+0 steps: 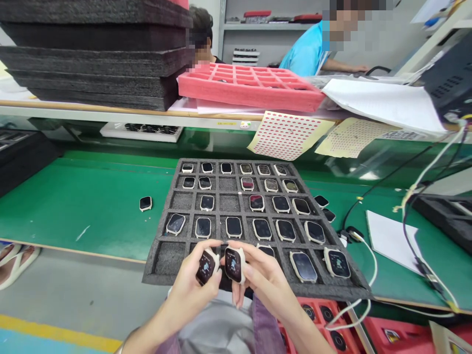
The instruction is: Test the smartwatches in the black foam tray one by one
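Observation:
My left hand (195, 280) is closed around a smartwatch body (205, 267) with a lit dark screen and a pale case. In my right hand (263, 273) is a second smartwatch body (233, 264), also lit, gripped by its edges. The two watches are side by side, close together, above the front edge of a grey foam tray (165, 256). Most of the tray's compartments hold strapless watches like these, mostly with dark screens. At the tray's front right corner, one watch (337, 263) has a lit screen. Several compartments at the left and middle are vacant.
A lone watch (146, 203) lies on the green table (99, 196) left of the tray. Cables (374, 265) and white paper (393, 236) are at the right. Above stand black foam trays (96, 64) and a pink tray (250, 91). Two people are behind the shelf.

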`<act>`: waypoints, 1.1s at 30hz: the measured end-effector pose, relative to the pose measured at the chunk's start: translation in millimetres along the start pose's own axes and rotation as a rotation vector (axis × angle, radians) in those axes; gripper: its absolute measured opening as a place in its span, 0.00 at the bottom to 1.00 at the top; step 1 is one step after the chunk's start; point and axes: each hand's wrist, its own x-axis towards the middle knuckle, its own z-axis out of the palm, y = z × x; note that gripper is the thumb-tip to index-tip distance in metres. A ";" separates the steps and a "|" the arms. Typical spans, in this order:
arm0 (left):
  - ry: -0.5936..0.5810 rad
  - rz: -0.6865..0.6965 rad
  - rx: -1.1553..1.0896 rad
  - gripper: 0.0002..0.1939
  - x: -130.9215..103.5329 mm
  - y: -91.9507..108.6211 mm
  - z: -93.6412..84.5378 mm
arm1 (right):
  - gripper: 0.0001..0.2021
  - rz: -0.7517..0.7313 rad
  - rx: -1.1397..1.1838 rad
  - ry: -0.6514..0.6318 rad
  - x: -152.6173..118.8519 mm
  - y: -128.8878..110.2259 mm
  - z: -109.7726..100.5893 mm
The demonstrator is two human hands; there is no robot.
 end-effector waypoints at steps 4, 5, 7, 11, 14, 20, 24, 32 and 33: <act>0.006 -0.012 -0.011 0.21 -1.6 1.3 0.6 | 0.18 -0.013 -0.003 -0.018 1.0 0.8 -1.9; 0.013 -0.025 -0.015 0.21 -1.8 1.5 0.6 | 0.17 -0.017 0.001 -0.031 1.3 0.9 -2.4; 0.014 -0.031 -0.009 0.21 -1.9 1.5 0.6 | 0.17 -0.016 0.008 -0.059 1.8 0.6 -3.2; 0.001 0.006 0.033 0.21 -1.3 0.3 0.0 | 0.16 0.006 0.007 -0.044 3.0 -0.8 -3.8; 0.000 -0.018 0.028 0.21 -1.1 0.0 -0.4 | 0.16 0.005 0.006 -0.063 3.7 -1.8 -3.4; 0.012 0.019 0.010 0.21 -1.2 0.7 -0.3 | 0.16 -0.018 0.000 -0.021 2.6 -2.8 -0.7; 0.023 0.019 0.035 0.19 -2.3 1.9 -0.5 | 0.17 -0.017 -0.016 -0.035 2.1 -1.9 -1.4; 0.016 0.047 0.047 0.17 -2.5 -1.0 0.2 | 0.17 -0.015 -0.018 0.005 -0.4 -2.9 2.2; 0.020 0.044 0.047 0.18 -2.4 -1.2 0.0 | 0.17 -0.016 -0.016 0.003 -0.5 -2.9 2.3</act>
